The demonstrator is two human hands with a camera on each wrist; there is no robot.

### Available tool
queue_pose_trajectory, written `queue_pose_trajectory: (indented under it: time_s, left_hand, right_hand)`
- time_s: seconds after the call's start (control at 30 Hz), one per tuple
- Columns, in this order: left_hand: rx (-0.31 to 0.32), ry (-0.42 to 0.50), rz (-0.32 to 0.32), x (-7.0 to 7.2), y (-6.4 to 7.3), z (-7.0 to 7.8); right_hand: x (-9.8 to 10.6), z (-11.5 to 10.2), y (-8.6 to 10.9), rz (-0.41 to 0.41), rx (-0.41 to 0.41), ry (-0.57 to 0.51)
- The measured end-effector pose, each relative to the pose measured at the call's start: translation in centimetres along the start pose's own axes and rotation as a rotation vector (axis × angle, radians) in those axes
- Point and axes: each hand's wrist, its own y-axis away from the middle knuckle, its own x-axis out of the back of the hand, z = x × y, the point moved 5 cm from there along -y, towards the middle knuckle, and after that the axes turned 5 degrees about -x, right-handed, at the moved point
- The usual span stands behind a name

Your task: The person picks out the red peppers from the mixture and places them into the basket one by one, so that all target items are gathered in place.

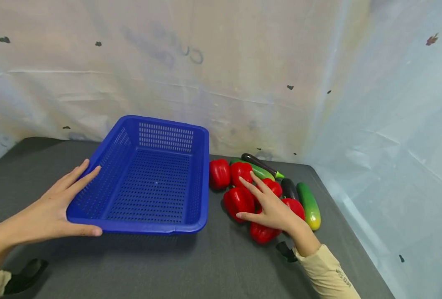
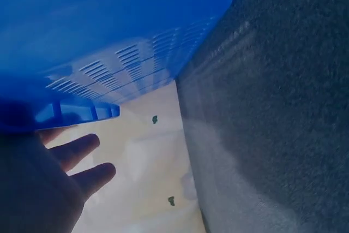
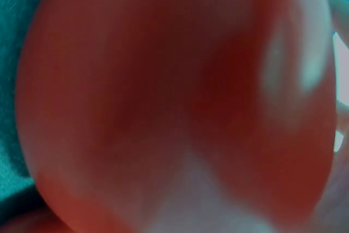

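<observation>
A blue plastic basket (image 1: 151, 227) with slotted walls rests on the dark table, its perforated floor in view. My left hand (image 1: 62, 203) is at its left front corner, fingers spread straight along the left rim and thumb along the front. Seen from the left wrist, straight fingers (image 2: 92, 178) show beside the basket wall (image 2: 109, 20). Over a heap of red bell peppers (image 1: 238, 203) my right hand (image 1: 274, 209) reaches with spread, extended fingers, hiding parts of several. One red bell pepper (image 3: 163, 102), blurred, fills most of the right wrist view.
Behind the peppers lie a green cucumber-like vegetable (image 1: 260, 171) and a slim dark eggplant (image 1: 260, 161). A second dark vegetable (image 1: 289, 189) and a green one with a yellow end (image 1: 308, 205) are at the right. Pale sheeting (image 1: 243, 62) hangs behind the table.
</observation>
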Motion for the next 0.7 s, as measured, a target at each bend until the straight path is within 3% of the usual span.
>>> queue_pose_trajectory:
  time_s: [0.27,0.5,0.7]
  left_hand:
    - [0.079,-0.016,-0.045,-0.4,0.1,-0.2]
    - [0.073,0.039,-0.05,-0.5,0.1,-0.2]
    - [0.064,0.033,-0.041,-0.4,0.1,-0.7]
  right_hand:
    - [-0.6,-0.8,0.1,-0.021,0.04,-0.022]
    - [-1.2,-1.7,0.1,-0.032,0.037,0.008]
    - [-1.9,-2.5,0.2,-0.032,0.028,0.026]
